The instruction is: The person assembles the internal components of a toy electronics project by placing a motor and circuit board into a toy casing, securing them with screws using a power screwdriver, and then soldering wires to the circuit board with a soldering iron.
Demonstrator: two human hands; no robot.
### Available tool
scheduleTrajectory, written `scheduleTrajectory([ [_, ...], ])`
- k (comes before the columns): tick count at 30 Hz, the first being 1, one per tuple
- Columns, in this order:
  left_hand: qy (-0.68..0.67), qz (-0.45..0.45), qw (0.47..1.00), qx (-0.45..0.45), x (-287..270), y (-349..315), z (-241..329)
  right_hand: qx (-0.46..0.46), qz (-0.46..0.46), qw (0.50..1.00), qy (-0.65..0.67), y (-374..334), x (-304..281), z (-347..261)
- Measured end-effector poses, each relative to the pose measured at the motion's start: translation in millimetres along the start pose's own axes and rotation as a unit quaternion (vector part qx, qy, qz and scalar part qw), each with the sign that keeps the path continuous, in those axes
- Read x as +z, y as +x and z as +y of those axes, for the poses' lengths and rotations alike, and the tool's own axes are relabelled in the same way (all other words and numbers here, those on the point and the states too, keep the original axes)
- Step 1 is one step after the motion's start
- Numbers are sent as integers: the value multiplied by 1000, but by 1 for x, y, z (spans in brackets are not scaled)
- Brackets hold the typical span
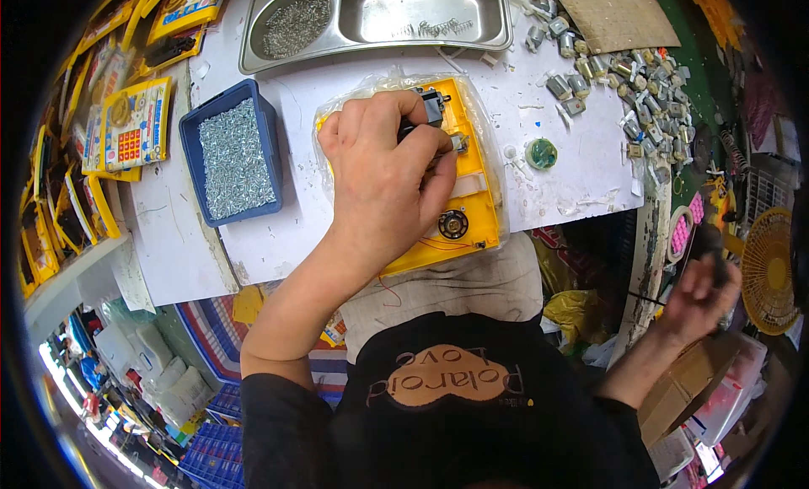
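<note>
My left hand (383, 156) reaches over a yellow plastic casing (413, 257) on the white table. Its fingers are bent together over the casing's upper part, next to a dark grey block-shaped part (431, 107); what they pinch is mostly hidden under the hand. Lower in the casing sits a round black speaker (452, 224) with thin red wires. A clear plastic bag lies beneath the casing. Off the table's right edge, my right hand (693, 297) is closed and somewhat blurred around a dark, upright object (715, 251) whose kind I cannot make out.
A blue bin (274, 173) of screws stands left of the casing, and a metal tray (337, 57) with springs behind it. Several small motors (649, 101) lie in a heap at right. A green round lump (541, 153) sits nearer. Yellow toy casings (135, 122) are stacked far left.
</note>
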State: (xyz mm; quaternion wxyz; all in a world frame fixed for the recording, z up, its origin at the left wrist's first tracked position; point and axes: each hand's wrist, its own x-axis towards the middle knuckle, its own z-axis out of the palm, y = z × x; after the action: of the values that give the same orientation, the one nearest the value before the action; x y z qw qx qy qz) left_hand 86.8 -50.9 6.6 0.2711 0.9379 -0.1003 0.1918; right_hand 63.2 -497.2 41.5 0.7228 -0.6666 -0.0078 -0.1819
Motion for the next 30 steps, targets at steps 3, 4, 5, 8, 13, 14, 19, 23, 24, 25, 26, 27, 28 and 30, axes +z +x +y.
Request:
scheduleTrajectory([
  [3, -12, 14, 1000, -10, 5, -3, 0, -41, -200, 974, -101, -26, 124, 16],
  [4, -13, 18, 1000, -13, 5, -4, -1, -66, -275, 953, -113, -23, 144, 20],
  [5, -14, 23, 1000, -14, 6, -5, -2, -91, -347, 925, -124, -19, 157, 22],
  [8, -24, 24, 999, -19, 7, -5, -2, -125, -393, 899, -150, -13, 182, 22],
  [13, -23, 21, 999, -12, 4, -3, -1, -113, -399, 895, -167, -12, 183, 19],
  [14, -14, 13, 1000, -10, 3, -3, -1, -107, -394, 897, -170, -12, 183, 19],
  [19, -17, 15, 1000, -9, 2, -2, -1, -110, -404, 889, -185, -9, 187, 15],
  [23, -22, 14, 1000, -9, 3, -3, -2, -133, -415, 875, -210, -9, 191, 12],
  [24, -22, 14, 1000, -10, 3, -4, -3, -132, -416, 875, -209, -9, 191, 11],
  [25, -24, 16, 1000, -8, 2, -4, -3, -139, -415, 876, -205, -8, 190, 10],
  [26, -26, 18, 999, -7, 2, -4, -3, -145, -414, 876, -201, -7, 190, 10],
  [27, -26, 18, 999, -7, 2, -4, -3, -145, -414, 876, -201, -6, 187, 9],
  [28, -28, 20, 999, -5, 2, -4, -3, -132, -399, 888, -188, -6, 184, 8],
  [30, -31, 21, 999, -3, 2, -5, -3, -125, -372, 903, -177, -8, 184, 8],
])
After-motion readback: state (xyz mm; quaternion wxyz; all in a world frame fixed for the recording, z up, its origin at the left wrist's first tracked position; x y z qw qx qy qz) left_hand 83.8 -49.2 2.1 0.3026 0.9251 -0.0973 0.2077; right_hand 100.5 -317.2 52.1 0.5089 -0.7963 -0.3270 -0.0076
